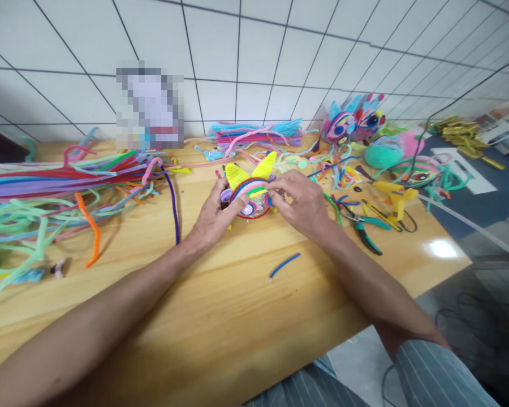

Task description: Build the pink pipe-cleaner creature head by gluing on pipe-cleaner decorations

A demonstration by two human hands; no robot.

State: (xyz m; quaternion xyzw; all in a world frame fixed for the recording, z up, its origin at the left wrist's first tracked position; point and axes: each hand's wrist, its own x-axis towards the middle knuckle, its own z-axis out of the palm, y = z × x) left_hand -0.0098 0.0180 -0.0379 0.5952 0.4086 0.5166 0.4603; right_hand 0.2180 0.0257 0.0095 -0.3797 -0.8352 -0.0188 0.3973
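Observation:
A pipe-cleaner animal head (pixel 254 191) with two pointed yellow ears and coloured bands across its top is held above the table. My left hand (pixel 220 209) grips its left side, the thumb pressed over the front near a round pink, white and blue eye. At the upper right side, the fingers of my right hand (pixel 299 200) pinch the edge where the coloured bands end; the fingertips partly cover that spot. Nearer to me, a short blue pipe cleaner (pixel 285 265) lies on the wooden table (pixel 220 316).
Pipe-cleaner bundles (pixel 68 178) spread over the left, with another bundle (pixel 257 134) by the tiled wall. On the right lie green-handled pliers (pixel 367 229) and a yellow glue gun (pixel 394 198). Finished animal heads (pixel 352 121) stand behind. A phone-like blurred object (pixel 150 107) leans on the wall.

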